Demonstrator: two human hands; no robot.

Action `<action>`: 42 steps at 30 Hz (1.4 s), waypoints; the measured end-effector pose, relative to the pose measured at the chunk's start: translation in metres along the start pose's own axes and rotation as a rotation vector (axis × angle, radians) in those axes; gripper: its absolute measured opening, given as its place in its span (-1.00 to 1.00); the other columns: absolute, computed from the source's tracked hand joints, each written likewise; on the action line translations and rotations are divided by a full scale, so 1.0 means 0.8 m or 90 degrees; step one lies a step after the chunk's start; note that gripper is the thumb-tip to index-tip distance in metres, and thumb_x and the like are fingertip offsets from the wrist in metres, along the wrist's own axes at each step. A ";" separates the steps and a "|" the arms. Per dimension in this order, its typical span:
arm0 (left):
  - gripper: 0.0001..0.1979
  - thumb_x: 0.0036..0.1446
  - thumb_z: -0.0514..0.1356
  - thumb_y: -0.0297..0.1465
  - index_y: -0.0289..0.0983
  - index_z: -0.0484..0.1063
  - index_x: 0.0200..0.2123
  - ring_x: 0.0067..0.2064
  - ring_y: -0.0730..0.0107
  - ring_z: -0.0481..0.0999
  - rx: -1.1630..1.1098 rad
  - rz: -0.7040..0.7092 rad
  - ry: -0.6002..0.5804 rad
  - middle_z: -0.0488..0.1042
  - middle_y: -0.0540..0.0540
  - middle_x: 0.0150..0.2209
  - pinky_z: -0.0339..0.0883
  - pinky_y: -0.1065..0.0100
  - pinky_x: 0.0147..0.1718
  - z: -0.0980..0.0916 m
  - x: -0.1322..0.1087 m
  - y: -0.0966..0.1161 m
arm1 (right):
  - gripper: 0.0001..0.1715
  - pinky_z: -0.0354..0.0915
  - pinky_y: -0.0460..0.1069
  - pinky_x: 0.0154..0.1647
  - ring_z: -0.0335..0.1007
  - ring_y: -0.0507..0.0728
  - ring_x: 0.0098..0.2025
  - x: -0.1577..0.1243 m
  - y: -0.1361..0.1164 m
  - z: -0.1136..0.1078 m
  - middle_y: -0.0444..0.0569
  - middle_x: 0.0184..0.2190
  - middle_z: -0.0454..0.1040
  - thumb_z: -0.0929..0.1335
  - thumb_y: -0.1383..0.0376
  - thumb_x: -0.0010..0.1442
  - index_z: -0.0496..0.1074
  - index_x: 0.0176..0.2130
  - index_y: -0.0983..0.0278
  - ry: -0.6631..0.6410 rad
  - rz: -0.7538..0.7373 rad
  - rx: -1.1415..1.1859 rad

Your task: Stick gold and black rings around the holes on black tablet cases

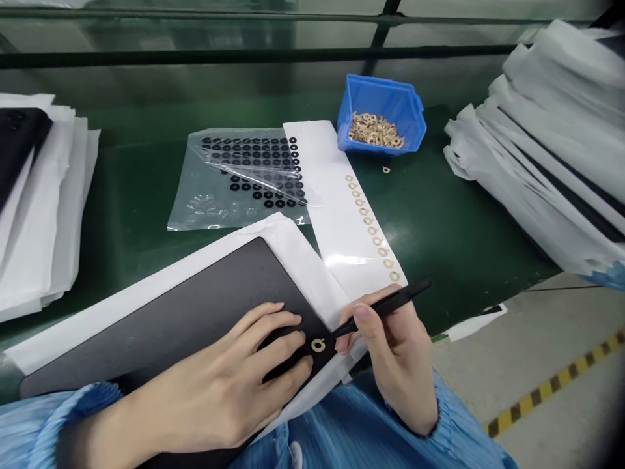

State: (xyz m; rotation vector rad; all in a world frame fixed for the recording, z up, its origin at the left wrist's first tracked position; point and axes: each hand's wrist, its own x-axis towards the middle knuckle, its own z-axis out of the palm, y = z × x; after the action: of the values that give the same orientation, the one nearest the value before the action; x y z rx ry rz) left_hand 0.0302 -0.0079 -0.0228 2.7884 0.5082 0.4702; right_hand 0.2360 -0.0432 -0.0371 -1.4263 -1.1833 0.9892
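My left hand (234,378) lies with fingers spread on a dark grey flat panel (195,299), which rests on white wrapping sheet (146,273). Near its fingertips, a gold ring with a small tab (318,345) sits at the panel's corner. My right hand (393,352) grips a black pen-like tool (390,304), possibly tweezers, whose tip reaches down beside the ring. Whether tip and ring touch, I cannot tell. A white strip (336,221) beyond the panel carries a row of similar gold rings (372,231) along its right edge.
A blue bin (415,124) holds many loose gold rings; one ring (386,170) lies before it. Left of the strip is a clear plastic sheet (183,208) with black round washers. Wrapped panels are stacked at left (53,215) and right (547,130). The green table (430,221) ends at right.
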 end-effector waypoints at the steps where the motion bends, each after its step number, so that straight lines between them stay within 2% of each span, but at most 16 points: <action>1: -0.75 0.26 0.02 -0.47 -0.31 0.44 -0.07 0.09 0.13 0.32 -0.003 -0.004 0.003 0.47 -0.17 -0.13 0.08 0.04 0.21 0.000 -0.001 0.000 | -0.82 0.36 -0.11 -0.65 0.40 0.02 -0.65 0.000 0.000 0.000 -0.19 -0.65 0.41 0.27 0.22 0.27 0.30 -0.36 0.23 -0.005 -0.003 -0.003; 8: -0.75 0.28 0.01 -0.48 -0.31 0.44 -0.08 0.09 0.14 0.32 -0.005 -0.008 0.012 0.47 -0.16 -0.14 0.07 0.05 0.21 0.001 -0.001 0.002 | -0.82 0.33 -0.12 -0.67 0.38 0.01 -0.67 0.000 -0.003 0.001 -0.20 -0.66 0.41 0.27 0.22 0.27 0.30 -0.36 0.23 -0.002 -0.007 -0.024; 12: -0.75 0.28 0.01 -0.48 -0.32 0.44 -0.09 0.07 0.15 0.34 -0.012 -0.012 0.008 0.47 -0.16 -0.16 0.07 0.05 0.21 0.000 0.001 0.002 | -0.79 0.32 -0.11 -0.65 0.37 0.01 -0.68 0.000 -0.006 0.003 -0.20 -0.68 0.39 0.27 0.19 0.26 0.29 -0.39 0.23 0.027 0.018 -0.031; 23: -0.75 0.28 0.00 -0.48 -0.31 0.44 -0.09 0.07 0.16 0.33 -0.007 -0.009 0.016 0.47 -0.15 -0.16 0.10 0.04 0.19 0.000 0.002 0.001 | -0.86 0.37 -0.13 -0.65 0.39 0.00 -0.67 -0.001 0.000 -0.003 -0.19 -0.65 0.41 0.26 0.29 0.28 0.28 -0.36 0.24 -0.020 -0.037 -0.045; 30: -0.74 0.30 -0.02 -0.49 -0.35 0.43 -0.07 0.07 0.14 0.31 -0.002 -0.006 0.024 0.46 -0.14 -0.15 0.07 0.06 0.19 0.001 0.000 0.002 | -0.87 0.33 -0.16 -0.66 0.37 -0.03 -0.68 0.000 0.000 0.000 -0.22 -0.67 0.39 0.27 0.33 0.27 0.28 -0.36 0.26 0.002 -0.070 -0.081; 35: -0.70 0.28 -0.01 -0.51 -0.41 0.38 0.02 0.06 0.10 0.30 0.049 0.011 -0.006 0.45 -0.16 -0.11 0.05 0.04 0.18 0.002 -0.001 0.003 | -0.92 0.33 -0.15 -0.63 0.38 -0.05 -0.62 -0.004 0.009 -0.001 -0.17 -0.51 0.36 0.28 0.42 0.24 0.29 -0.31 0.26 0.005 -0.135 -0.086; 39: -0.67 0.28 0.01 -0.50 -0.41 0.33 0.08 0.04 0.08 0.31 0.070 0.008 -0.047 0.45 -0.15 -0.09 0.05 -0.01 0.15 0.002 0.004 0.005 | -0.85 0.35 -0.07 -0.51 0.40 0.01 -0.50 -0.010 0.015 -0.003 -0.11 -0.42 0.35 0.27 0.47 0.21 0.29 -0.24 0.24 -0.003 -0.198 -0.053; 42: -0.65 0.27 0.05 -0.49 -0.40 0.31 0.11 0.02 0.09 0.31 0.068 -0.007 -0.062 0.44 -0.13 -0.09 0.01 -0.03 0.16 0.002 0.007 0.007 | -0.80 0.33 -0.08 -0.57 0.40 0.01 -0.50 -0.011 0.014 -0.002 -0.10 -0.39 0.35 0.23 0.50 0.23 0.27 -0.19 0.23 0.012 -0.207 0.025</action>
State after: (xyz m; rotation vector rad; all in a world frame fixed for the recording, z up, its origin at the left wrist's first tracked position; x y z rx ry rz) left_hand 0.0374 -0.0117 -0.0213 2.8910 0.5401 0.3110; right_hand 0.2379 -0.0525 -0.0475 -1.1636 -1.3240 0.7656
